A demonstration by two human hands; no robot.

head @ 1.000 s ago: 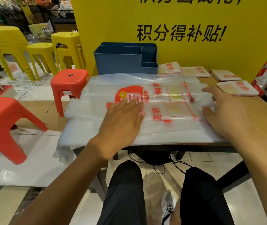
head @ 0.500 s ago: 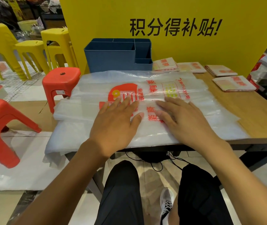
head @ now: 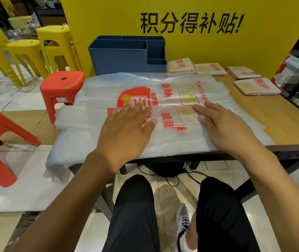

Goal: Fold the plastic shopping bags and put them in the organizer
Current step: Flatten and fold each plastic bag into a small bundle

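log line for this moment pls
step: flattening | left hand, right hand: flat on plastic bag | folded bags on table | organizer: no bags visible

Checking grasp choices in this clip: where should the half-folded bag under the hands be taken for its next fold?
Probably at its free left end, from the left side. The bag lies as a long flat strip, the left hand and right hand pressing its middle, so that loose, overhanging end can be pinched and lifted.
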